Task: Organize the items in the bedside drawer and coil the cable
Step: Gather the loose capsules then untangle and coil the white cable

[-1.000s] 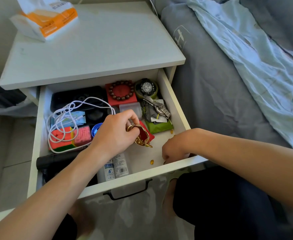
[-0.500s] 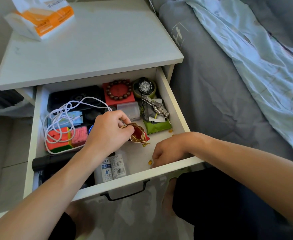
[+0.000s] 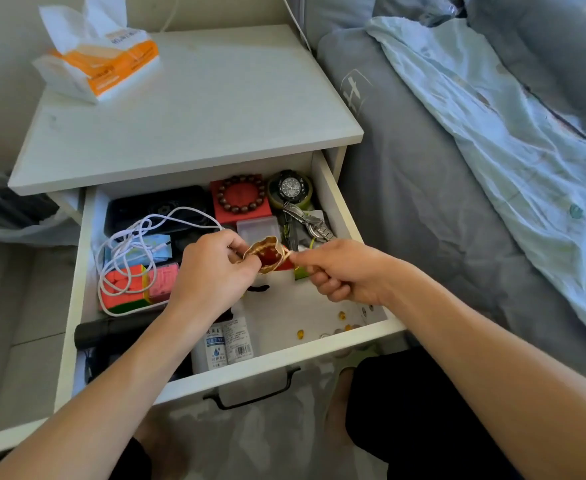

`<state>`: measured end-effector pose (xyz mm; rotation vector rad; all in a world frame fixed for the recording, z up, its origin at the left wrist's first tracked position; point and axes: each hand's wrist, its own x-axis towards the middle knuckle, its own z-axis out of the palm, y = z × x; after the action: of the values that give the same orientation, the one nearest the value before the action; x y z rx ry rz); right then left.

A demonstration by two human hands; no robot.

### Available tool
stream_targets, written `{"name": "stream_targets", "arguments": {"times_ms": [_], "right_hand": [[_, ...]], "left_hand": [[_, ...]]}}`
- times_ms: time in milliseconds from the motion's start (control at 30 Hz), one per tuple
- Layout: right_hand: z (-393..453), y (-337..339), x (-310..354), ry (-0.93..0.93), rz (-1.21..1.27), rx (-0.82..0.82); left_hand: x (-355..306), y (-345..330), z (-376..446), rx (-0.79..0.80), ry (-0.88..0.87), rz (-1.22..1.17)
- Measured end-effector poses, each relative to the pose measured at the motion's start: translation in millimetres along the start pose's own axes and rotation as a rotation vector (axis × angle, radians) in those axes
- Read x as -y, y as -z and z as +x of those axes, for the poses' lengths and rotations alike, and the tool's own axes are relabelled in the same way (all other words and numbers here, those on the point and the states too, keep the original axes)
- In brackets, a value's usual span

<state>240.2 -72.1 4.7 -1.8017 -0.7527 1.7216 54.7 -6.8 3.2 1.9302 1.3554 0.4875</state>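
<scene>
The white bedside drawer [image 3: 333,348] is pulled out. Above its middle my left hand [image 3: 212,271] pinches the gold rim of a small red pouch [image 3: 267,258], holding its mouth open. My right hand [image 3: 343,270] is at the pouch's right edge with thumb and forefinger pinched together; what they pinch is too small to tell. A loose white cable [image 3: 128,251] lies tangled over colourful puzzle cubes [image 3: 135,289] at the left. Small yellow beads [image 3: 300,333] lie scattered on the drawer floor at the front right.
Further back in the drawer are a bead bracelet on a red box [image 3: 241,197], a black watch [image 3: 289,188], a metal watch [image 3: 310,221] and a clear box [image 3: 257,228]. Small bottles [image 3: 227,342] and a black cylinder [image 3: 111,329] lie in front. A tissue pack [image 3: 101,62] is on top. The bed [image 3: 457,202] is right.
My right hand rose from the drawer's front right floor up to the pouch. My left hand lifted the pouch slightly and kept its mouth open.
</scene>
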Motion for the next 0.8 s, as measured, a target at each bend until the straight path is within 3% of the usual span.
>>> {"name": "stream_targets", "arguments": {"times_ms": [200,367,633,800], "right_hand": [[-10,-4,8,-0.019,0.369,-0.012],[-17,-4,11,0.043,0.561,-0.048],[-32,-13,22,0.138,0.703,0.062],[-28,-15,23,0.117,0.706,-0.033]], "left_hand": [[-2,-1,-3,-0.019,0.044,-0.007],[-3,-3,-4,-0.065,-0.041,0.076],[-2,-6,-3,-0.039,-0.168,0.104],[-3,-4,-1,-0.068,-0.087,-0.088]]}}
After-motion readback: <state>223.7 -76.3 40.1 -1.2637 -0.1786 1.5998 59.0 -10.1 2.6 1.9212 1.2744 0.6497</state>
